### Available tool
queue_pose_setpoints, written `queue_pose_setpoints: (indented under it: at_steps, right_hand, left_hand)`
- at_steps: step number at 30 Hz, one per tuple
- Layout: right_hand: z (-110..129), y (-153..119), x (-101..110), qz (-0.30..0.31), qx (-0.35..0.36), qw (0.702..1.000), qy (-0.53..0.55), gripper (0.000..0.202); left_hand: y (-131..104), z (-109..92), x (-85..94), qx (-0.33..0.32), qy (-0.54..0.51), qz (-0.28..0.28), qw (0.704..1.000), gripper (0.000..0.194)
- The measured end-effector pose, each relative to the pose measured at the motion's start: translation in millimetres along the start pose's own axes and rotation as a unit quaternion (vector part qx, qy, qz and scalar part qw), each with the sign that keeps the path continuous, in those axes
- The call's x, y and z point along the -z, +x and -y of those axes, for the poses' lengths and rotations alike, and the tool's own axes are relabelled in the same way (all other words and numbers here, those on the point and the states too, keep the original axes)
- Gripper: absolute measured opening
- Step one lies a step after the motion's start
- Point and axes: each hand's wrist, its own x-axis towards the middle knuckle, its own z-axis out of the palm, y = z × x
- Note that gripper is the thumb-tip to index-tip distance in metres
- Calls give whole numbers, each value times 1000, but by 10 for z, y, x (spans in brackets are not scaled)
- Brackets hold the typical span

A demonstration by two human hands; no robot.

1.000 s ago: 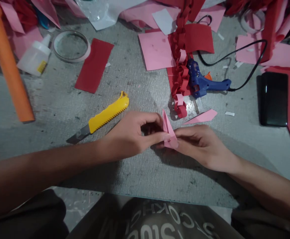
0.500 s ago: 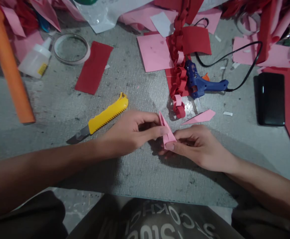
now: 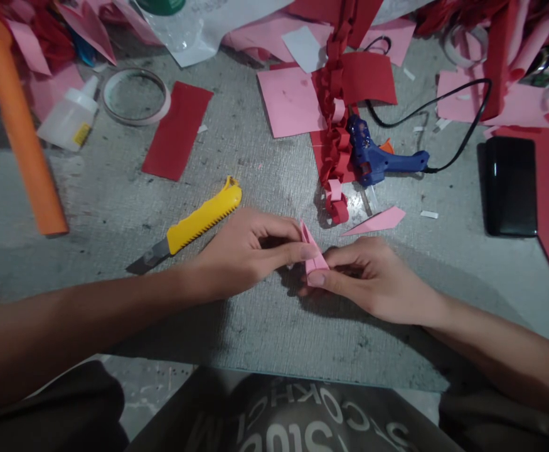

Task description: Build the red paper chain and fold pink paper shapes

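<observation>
Between my two hands is a small folded piece of pink paper (image 3: 315, 262), narrow at its far tip and wider toward me. My left hand (image 3: 260, 254) pinches its left side, thumb on top. The lower right part is pinched by my right hand (image 3: 373, 276), the thumb pressing near the bottom corner; the fingers beneath are partly hidden. Just beyond my right hand lies another folded pink paper piece (image 3: 378, 221), pointed at its left end. A yellow utility knife (image 3: 203, 220) with its blade out rests beside my left forearm.
A blue glue gun (image 3: 387, 157) with a black cord lies beside a red and pink paper chain (image 3: 337, 150). Farther left are a red paper rectangle (image 3: 177, 130), a tape roll (image 3: 107, 94), a glue bottle (image 3: 71, 119) and an orange strip (image 3: 29, 150). A black box-like object (image 3: 511, 186) sits right.
Both hands keep their pinch on the folded pink paper, which has shifted very slightly. The view has moved a little; everything else on the table stays put.
</observation>
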Motion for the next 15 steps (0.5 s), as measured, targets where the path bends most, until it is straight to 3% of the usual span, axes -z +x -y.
queue_pose_setpoints:
  at_steps: [10,15]
  right_hand:
    - [0,-17,24,25,-26,998,51,34]
    - [2,-22,36,32,-35,996,74,33]
  left_hand:
    - [-1,16,39,9,-16,-32,999,12]
    - [4,-11,43,7,-16,-43,999,17]
